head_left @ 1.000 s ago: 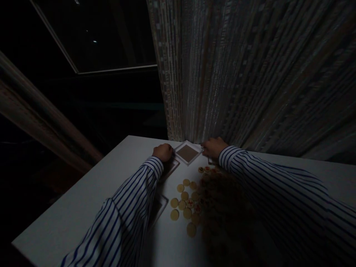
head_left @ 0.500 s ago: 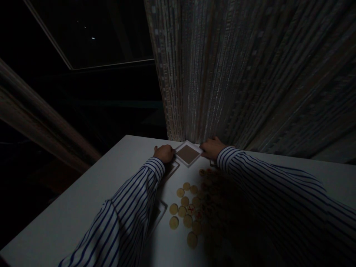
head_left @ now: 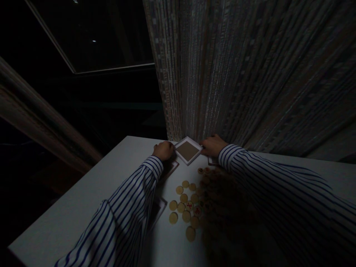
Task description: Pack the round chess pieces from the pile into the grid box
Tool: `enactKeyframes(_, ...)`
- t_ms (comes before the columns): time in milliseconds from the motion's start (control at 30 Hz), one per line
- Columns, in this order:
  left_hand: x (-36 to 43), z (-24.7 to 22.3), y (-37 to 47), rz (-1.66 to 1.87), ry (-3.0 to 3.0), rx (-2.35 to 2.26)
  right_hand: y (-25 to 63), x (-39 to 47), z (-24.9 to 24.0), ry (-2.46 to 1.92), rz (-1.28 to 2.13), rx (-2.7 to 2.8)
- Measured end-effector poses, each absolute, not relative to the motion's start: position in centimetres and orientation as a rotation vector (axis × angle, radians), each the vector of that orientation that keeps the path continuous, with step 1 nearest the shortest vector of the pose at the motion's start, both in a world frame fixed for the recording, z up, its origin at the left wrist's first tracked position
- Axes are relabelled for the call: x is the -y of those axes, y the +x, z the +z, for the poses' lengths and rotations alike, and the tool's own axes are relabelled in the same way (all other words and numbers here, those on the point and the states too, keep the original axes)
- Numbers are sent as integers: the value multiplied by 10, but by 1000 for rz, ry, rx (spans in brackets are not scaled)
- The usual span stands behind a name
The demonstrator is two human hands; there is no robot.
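We hold the square frame (head_left: 188, 151) at the far edge of the white worktop (head_left: 105, 178), our left hand (head_left: 164, 150) closed in a grip on its 9 o'clock corner and our right hand (head_left: 213, 145) on its 3 o'clock corner. Round pieces (head_left: 186, 216) lie towards 6 o'clock from it, some with red marks, many lost in shadow. We see parts of other frames (head_left: 174, 167) by both wrists and our left forearm. The curtain (head_left: 191, 74) hangs towards 12 o'clock.
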State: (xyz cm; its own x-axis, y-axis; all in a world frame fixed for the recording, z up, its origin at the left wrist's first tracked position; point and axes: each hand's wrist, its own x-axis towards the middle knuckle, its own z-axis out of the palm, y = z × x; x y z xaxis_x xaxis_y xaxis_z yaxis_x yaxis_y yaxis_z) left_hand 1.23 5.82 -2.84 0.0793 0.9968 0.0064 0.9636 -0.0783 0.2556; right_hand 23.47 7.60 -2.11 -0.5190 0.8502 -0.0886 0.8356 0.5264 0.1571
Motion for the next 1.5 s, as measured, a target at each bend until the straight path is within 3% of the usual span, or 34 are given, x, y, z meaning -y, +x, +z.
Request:
enactKeyframes(933,7,19,52,943,1916,-1625,290,28,53,1569,401,-2625)
enactKeyframes(1500,57,16,101,1123,1697,-1443,338,101,60,1694,408,-2652)
